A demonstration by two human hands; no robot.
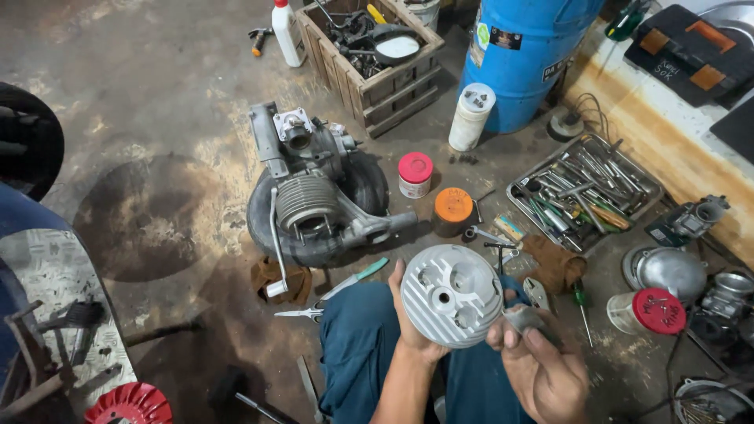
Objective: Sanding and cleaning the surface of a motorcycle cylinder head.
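A finned round cylinder head (452,295) sits cupped in the left hand (414,330) above the person's lap; the right hand (542,365) pinches a small grey pad (525,318) at its edge; an engine (314,196) lies on the floor beyond, a tool tray (585,191) to the right.

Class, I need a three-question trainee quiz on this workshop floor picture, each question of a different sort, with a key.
1. True or false: the left hand holds the round finned metal cylinder head.
2. Multiple choice: the engine on the floor rests on A) a wooden crate, B) a black tyre, C) a metal tray.
3. Fill in: the small tub beside the engine has a ___ lid.

Key: 1 true. 2 B, the tyre. 3 red. What the right hand pinches is a small grey piece, too unclear to name.
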